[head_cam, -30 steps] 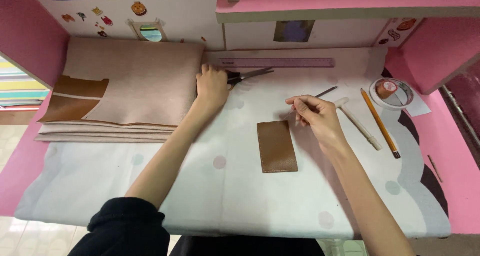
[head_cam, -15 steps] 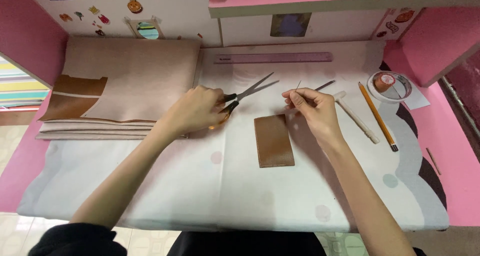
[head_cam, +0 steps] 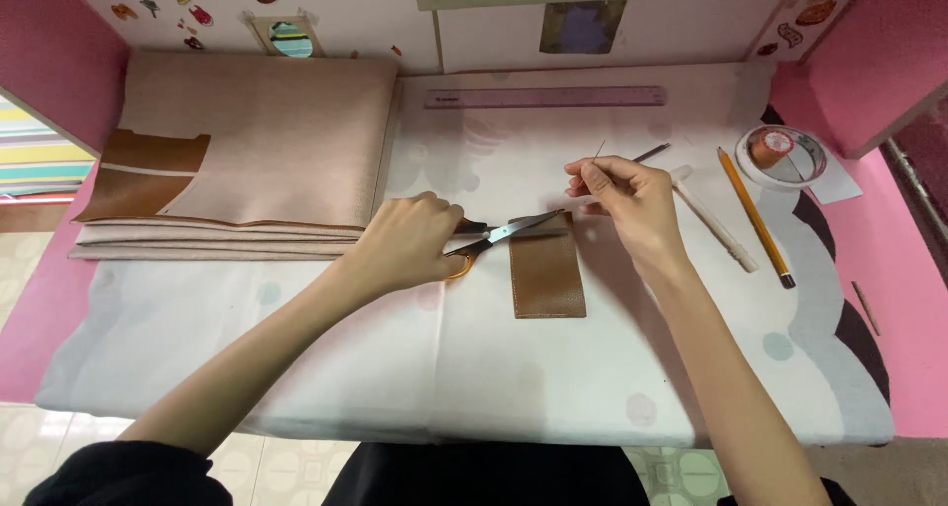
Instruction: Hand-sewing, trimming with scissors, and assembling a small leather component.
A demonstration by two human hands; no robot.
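My left hand point(head_cam: 410, 239) grips the handles of a pair of scissors point(head_cam: 504, 233), whose blades point right across the top edge of a small brown leather rectangle point(head_cam: 546, 272). Just above that piece, my right hand point(head_cam: 627, 205) pinches a thin needle point(head_cam: 596, 152) between thumb and fingers; the needle sticks up and away from me. Both hands rest over the pale dotted cloth point(head_cam: 494, 368) covering the desk.
A folded stack of beige and brown material point(head_cam: 247, 151) lies at the left. A purple ruler point(head_cam: 545, 97) lies at the back. A white stick point(head_cam: 716, 225), a pencil point(head_cam: 755, 217) and a tape roll point(head_cam: 785, 155) lie at the right. Pink desk walls flank both sides.
My left hand picked up the scissors from near the ruler and brought them down toward me to the brown piece. My right hand stayed above the piece with the needle.
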